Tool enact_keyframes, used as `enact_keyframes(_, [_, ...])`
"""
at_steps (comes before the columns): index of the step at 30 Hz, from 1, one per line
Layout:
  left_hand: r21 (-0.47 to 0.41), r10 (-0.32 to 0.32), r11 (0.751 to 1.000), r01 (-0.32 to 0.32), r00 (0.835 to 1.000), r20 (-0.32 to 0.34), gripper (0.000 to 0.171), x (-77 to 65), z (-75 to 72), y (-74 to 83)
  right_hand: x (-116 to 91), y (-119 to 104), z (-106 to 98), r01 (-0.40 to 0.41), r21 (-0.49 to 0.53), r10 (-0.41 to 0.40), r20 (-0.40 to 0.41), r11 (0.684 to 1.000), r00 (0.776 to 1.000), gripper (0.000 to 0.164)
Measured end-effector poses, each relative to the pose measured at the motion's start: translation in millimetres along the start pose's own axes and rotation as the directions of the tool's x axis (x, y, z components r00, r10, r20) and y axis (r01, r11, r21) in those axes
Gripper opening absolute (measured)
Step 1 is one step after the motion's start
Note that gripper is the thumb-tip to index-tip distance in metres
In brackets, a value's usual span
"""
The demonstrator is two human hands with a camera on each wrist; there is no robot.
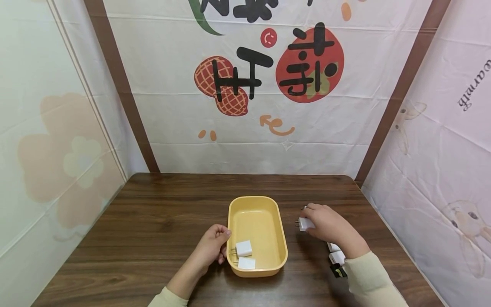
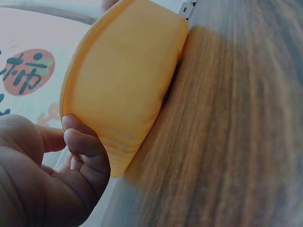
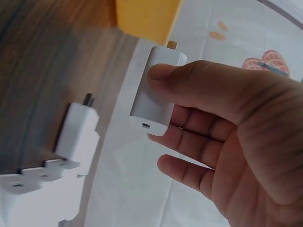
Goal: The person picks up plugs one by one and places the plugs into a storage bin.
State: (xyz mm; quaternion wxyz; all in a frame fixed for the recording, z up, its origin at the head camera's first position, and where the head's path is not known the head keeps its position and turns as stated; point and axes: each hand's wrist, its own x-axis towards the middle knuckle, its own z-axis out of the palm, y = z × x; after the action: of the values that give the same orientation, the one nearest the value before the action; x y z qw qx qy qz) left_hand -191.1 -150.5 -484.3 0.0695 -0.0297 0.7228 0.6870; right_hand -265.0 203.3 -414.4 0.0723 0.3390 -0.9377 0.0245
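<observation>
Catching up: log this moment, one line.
left hand: grips yellow rounded-rectangular tray; right hand: holds white two-pronged charger; inside tray: two more chargers

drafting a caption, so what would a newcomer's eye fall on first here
Probably the yellow tray near the middle of the table, with two white chargers lying at its near end. Next, likely the white charger gripped by the fingers of the right hand, to the tray's right. The red fruit print on the backdrop also stands out.

I see white boxy plastic chargers (image 1: 244, 248), a yellow rounded oblong plastic tray (image 1: 261, 226), a brown wood-grained table (image 1: 165, 213), far white cloth (image 1: 172, 115) printed red and black.
</observation>
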Motion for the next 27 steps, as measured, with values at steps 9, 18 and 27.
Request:
enact_keyframes(9, [0.01,-0.005,1.0,0.005,1.0,0.009,0.022,0.9,-1.3,0.6,10,-13,-15,0.069,0.041,-0.067,-0.045,0.997,0.997,0.033])
enact_keyframes(18, [0.004,0.006,1.0,-0.006,1.0,0.011,0.022,1.4,1.5,1.4,18,-22,-21,0.139,0.018,-0.137,-0.095,0.99,0.986,0.034])
enact_keyframes(27, [0.0,0.004,1.0,-0.004,1.0,0.007,0.022,0.6,1.2,1.7,31,-38,-24,0.161,0.056,-0.155,-0.103,0.985,0.983,0.033])
